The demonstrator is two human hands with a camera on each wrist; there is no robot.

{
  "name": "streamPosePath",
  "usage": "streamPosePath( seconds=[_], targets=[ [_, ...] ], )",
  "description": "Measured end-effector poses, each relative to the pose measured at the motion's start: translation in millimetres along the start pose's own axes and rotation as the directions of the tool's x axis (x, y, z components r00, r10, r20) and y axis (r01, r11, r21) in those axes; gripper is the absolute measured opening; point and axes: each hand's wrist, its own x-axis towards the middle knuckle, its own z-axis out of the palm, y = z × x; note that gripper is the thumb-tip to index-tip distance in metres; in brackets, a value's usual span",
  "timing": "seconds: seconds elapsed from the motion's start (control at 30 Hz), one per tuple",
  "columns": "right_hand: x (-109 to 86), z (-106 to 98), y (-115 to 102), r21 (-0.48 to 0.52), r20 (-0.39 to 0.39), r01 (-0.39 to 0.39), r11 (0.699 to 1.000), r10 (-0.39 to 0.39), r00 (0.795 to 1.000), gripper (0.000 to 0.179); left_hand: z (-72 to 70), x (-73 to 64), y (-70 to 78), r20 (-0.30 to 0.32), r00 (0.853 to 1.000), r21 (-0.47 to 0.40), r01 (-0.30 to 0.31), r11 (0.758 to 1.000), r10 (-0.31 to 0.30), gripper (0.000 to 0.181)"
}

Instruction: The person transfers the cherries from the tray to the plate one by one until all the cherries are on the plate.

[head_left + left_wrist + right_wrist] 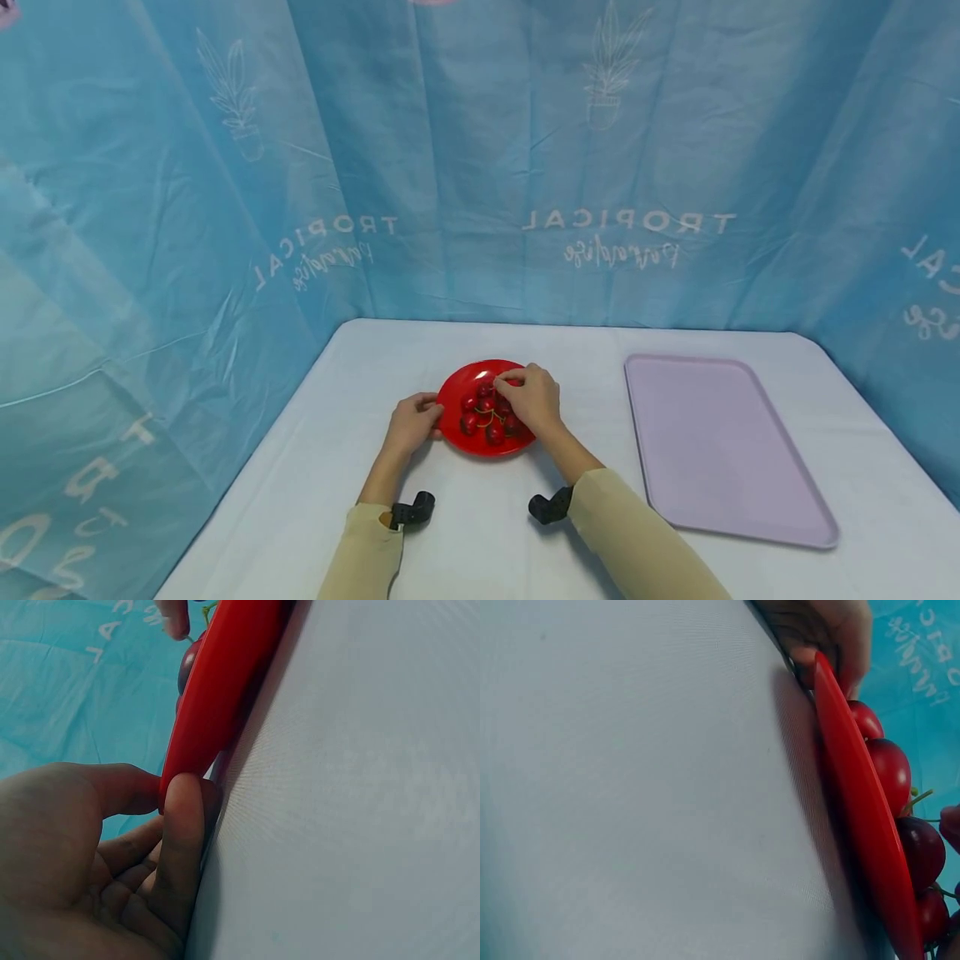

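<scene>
A round red plate lies on the white table with several dark red cherries on it, some with green stems. At its left rim my left hand grips the edge, thumb above and fingers beneath, as the left wrist view shows. My right hand is over the plate's right side, thumb and forefinger brought together at a cherry by its stem. In the right wrist view only a fingertip shows beside a stem; most of that hand is out of frame.
To the right lies a pale purple rectangular tray, apart from the plate. Blue printed curtains hang behind and beside the white table. A black wrist camera sits on the right wrist, another on the left.
</scene>
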Motion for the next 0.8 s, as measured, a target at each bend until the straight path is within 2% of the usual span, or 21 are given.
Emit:
streamPosePath(
  seconds=[0.2,0.4,0.63,0.73,0.8],
  targets=[
    [-7.0,-9,0,-0.011,0.029,0.01,1.0,-0.01,1.0,0.016,1.4,-0.1,0.9,0.023,1.0,-0.01,0.011,1.0,-0.011,0.035],
    [-18.2,-29,2,0.008,0.01,0.023,1.0,-0.023,1.0,0.025,-1.7,0.7,-1.1,0.034,0.999,-0.031,-0.001,1.0,0.002,0.034],
    [-44.3,-64,20,0.072,0.018,0.065,0.995,-0.066,0.998,0.019,-9.1,-5.8,-5.0,0.057,0.998,-0.045,0.042,0.998,-0.039,0.035],
    [-56.6,-80,29,0.048,0.061,0.105,0.993,-0.108,0.992,0.022,-15.7,-10.1,-3.0,0.04,0.997,-0.035,0.072,0.997,-0.07,0.034],
    [-64.0,-91,36,-0.008,0.091,0.137,0.991,-0.135,0.987,0.023,-20.4,-12.7,-1.3,0.028,0.996,-0.009,0.09,0.996,-0.09,0.035]
  ],
)
